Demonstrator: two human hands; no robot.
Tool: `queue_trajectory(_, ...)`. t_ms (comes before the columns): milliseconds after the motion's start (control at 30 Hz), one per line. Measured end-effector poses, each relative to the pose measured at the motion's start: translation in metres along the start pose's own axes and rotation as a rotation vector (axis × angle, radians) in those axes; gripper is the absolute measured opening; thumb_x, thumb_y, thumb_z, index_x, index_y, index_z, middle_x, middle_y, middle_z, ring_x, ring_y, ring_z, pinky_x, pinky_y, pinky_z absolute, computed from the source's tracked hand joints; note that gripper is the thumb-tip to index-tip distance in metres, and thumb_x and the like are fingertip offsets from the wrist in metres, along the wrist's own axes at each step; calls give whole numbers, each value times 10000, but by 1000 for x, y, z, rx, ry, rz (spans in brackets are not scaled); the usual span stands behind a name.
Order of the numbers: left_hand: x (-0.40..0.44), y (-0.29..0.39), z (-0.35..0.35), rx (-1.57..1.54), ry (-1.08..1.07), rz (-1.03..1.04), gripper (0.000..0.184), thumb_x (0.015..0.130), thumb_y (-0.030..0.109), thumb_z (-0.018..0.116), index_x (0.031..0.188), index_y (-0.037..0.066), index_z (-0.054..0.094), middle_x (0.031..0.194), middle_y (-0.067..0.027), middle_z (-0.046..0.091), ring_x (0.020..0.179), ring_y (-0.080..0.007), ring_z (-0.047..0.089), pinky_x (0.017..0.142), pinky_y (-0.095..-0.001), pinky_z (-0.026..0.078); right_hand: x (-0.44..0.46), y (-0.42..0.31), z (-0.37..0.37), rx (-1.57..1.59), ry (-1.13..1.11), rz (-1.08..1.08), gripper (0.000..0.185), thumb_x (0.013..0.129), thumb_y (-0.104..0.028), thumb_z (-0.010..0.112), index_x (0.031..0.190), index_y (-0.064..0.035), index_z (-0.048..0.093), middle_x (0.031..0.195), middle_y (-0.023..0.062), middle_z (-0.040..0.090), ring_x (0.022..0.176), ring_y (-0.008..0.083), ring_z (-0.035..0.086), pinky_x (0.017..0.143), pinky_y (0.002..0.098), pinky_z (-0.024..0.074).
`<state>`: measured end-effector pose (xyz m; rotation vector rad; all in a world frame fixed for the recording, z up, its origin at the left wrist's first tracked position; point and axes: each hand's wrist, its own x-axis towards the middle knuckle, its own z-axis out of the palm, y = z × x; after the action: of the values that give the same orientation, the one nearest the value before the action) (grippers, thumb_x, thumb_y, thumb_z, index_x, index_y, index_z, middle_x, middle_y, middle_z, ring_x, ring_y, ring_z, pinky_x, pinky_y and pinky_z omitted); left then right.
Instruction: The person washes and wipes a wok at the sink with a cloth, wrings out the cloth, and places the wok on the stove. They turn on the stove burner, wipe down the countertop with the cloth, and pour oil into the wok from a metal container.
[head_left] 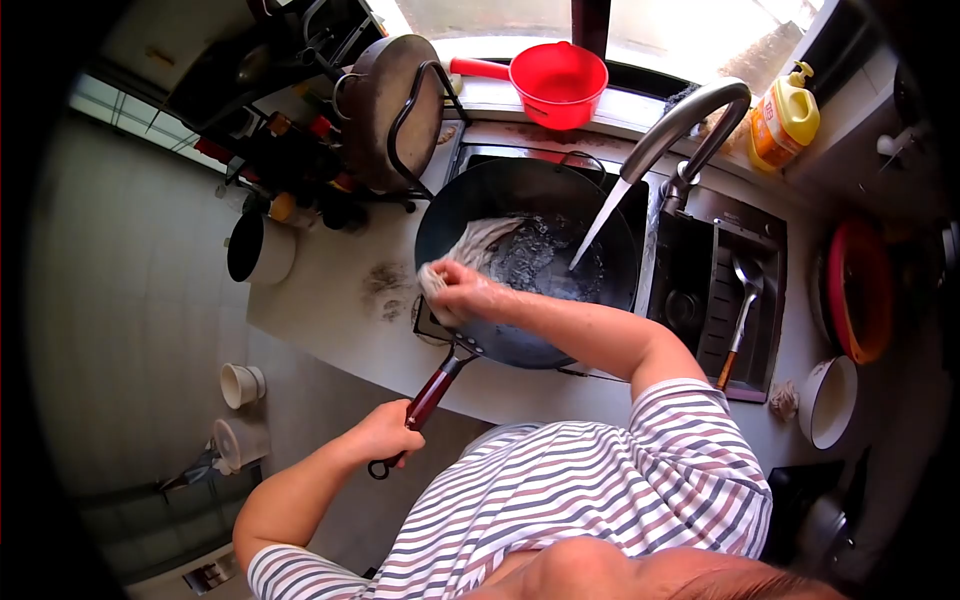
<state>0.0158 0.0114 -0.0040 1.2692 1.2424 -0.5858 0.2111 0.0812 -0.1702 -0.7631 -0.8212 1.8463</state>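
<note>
A large dark wok (600,335) rests over the sink, tilted a little, with water pooled inside it. Water runs from the curved steel faucet (690,110) into the wok. My left hand (388,434) is wrapped round the wok's dark red handle (432,392). My right hand (462,292) grips a wet, pale cloth (484,240) at the wok's left rim, and part of the cloth trails down into the water.
Behind the wok, a red dipper (560,85) sits on the windowsill, with a yellow soap bottle (784,118) to its right. A ladle (745,300) lies in the right basin. A white bowl (828,403) stands at right, a white pot (262,247) at left.
</note>
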Motion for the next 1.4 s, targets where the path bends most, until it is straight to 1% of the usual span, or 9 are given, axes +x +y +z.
queue_trajectory(300, -3, 5, -4, -75, -11, -11, 192, 640, 16, 559, 752, 27, 404, 530, -52, 490, 415, -144, 504, 391, -275, 398, -138, -26, -119, -1266, -435, 440, 515, 627, -220, 645, 1106, -62, 544, 971, 162, 597, 915, 294, 563, 757, 342, 451)
queue_trajectory(433, 1, 2, -6, -64, -26, -5, 233, 636, 37, 595, 790, 15, 422, 526, -53, 492, 413, -144, 505, 391, -267, 391, -139, -76, -161, -1958, -134, 609, 332, 728, -256, 587, 1017, -93, 601, 998, 145, 598, 938, 260, 583, 768, 366, 469)
queue_trajectory(500, 0, 4, -6, -82, 9, -34, 234, 631, 35, 596, 785, 18, 420, 528, -52, 488, 407, -144, 499, 389, -269, 387, -121, -65, -209, -2215, 135, 197, 238, 791, -224, 499, 966, -105, 610, 1016, 142, 576, 940, 287, 578, 773, 363, 473)
queue_trajectory(700, 1, 7, -8, -57, 50, -51, 243, 624, 34, 602, 771, 26, 408, 536, -60, 486, 408, -147, 501, 389, -270, 385, -41, -37, -201, -1779, 744, -48, 189, 758, -153, 493, 925, -73, 533, 908, 175, 516, 820, 333, 563, 685, 439, 474)
queue_trajectory(867, 3, 4, -9, -54, 19, -53, 254, 636, 49, 608, 802, 14, 420, 557, -63, 492, 417, -144, 507, 393, -268, 389, -26, 40, -121, -1593, 563, -359, 289, 720, -97, 508, 1008, -86, 489, 951, 176, 515, 881, 372, 525, 682, 443, 479)
queue_trajectory(1000, 2, 3, -12, -65, 17, -43, 251, 637, 49, 606, 805, 13, 424, 555, -58, 493, 416, -142, 504, 394, -268, 390, -14, 30, -122, -1126, 635, 76, 303, 657, -270, 583, 837, -26, 578, 917, 241, 586, 894, 350, 568, 741, 415, 464)
queue_trajectory(1100, 2, 0, -14, -87, -3, -14, 246, 632, 45, 600, 800, 14, 423, 551, -55, 491, 412, -139, 500, 392, -265, 385, -15, 19, -147, 164, 705, 3, 242, 748, -241, 598, 832, -16, 569, 777, 101, 600, 723, 225, 586, 657, 346, 469)
queue_trajectory(1233, 4, 0, -14, -63, -9, -10, 242, 625, 43, 594, 792, 14, 422, 548, -51, 490, 411, -136, 495, 391, -260, 381, -16, -11, -157, 399, 774, -420, 179, 833, -163, 532, 990, -84, 501, 804, 38, 570, 734, 164, 570, 636, 275, 473)
queue_trajectory(1400, 4, 1, -14, -57, -2, -21, 241, 617, 49, 594, 778, 14, 418, 551, -42, 475, 416, -132, 491, 391, -258, 380, 4, -42, -169, 499, 738, -445, 363, 847, -233, 492, 1196, -219, 395, 982, 16, 517, 810, 191, 539, 599, 325, 457)
